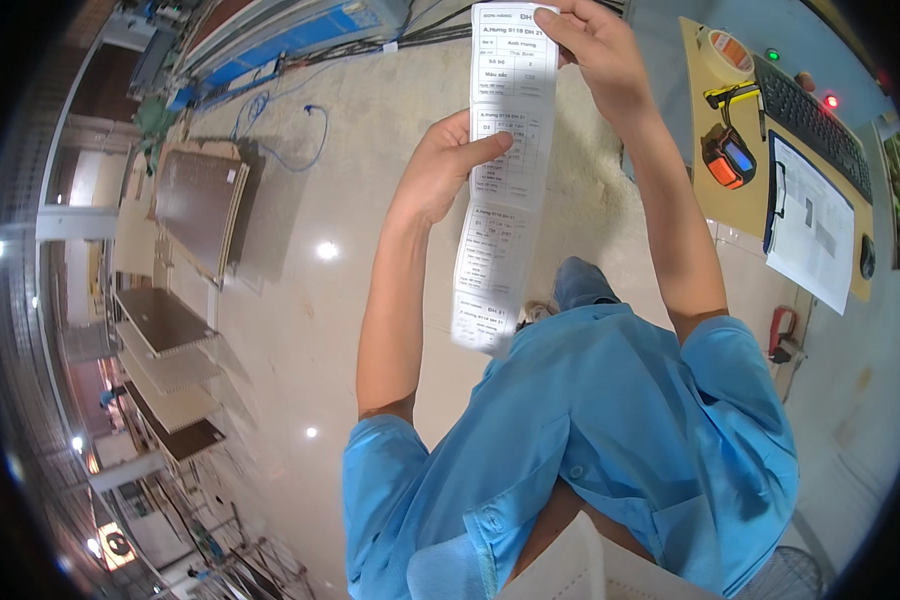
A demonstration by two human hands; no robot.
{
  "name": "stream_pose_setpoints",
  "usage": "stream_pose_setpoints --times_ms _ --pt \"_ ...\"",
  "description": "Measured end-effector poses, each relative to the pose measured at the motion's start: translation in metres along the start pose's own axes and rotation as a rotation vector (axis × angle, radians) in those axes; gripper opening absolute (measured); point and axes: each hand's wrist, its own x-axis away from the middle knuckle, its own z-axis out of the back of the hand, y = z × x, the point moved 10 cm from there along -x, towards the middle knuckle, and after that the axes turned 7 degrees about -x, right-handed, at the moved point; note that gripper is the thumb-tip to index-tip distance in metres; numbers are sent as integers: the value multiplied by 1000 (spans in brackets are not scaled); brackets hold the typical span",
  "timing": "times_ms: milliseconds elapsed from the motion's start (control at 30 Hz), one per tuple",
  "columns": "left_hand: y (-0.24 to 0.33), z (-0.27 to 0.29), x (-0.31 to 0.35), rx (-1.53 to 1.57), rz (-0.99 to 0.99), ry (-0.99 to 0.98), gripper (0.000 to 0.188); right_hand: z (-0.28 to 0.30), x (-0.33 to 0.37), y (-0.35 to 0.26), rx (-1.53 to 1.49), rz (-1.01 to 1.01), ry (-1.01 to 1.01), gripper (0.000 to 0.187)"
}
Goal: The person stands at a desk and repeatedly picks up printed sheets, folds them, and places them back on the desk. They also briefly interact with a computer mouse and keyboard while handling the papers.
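A long strip of white printed labels (510,90) hangs down in front of me, its lower end near my blue shirt. My right hand (600,55) pinches the strip at its top right corner, thumb on the printed face. Lower down, my left hand (445,165) grips the left edge, its thumb lying across the print and the other fingers hidden behind. The strip is slightly curved, and its bottom end looks blurred.
At right, a desk (705,190) bears a tape roll (727,55), a yellow cutter knife (732,95), an orange-black tape measure (730,158), a keyboard (810,115), a clipboard with papers (810,220) and a mouse (867,257). Brown panels (195,205) stand left; blue machinery (290,45) lies beyond.
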Motion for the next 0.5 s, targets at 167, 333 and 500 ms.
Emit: stream_pose_setpoints --times_ms 167,333,500 --pt "24 30 -60 120 -72 -26 35 19 -48 -1 123 139 236 25" --pt "54 68 -160 129 -210 30 35 39 -115 15 143 136 255 25" --pt "69 108 -266 106 -277 64 37 67 -189 44 113 48 243 28"
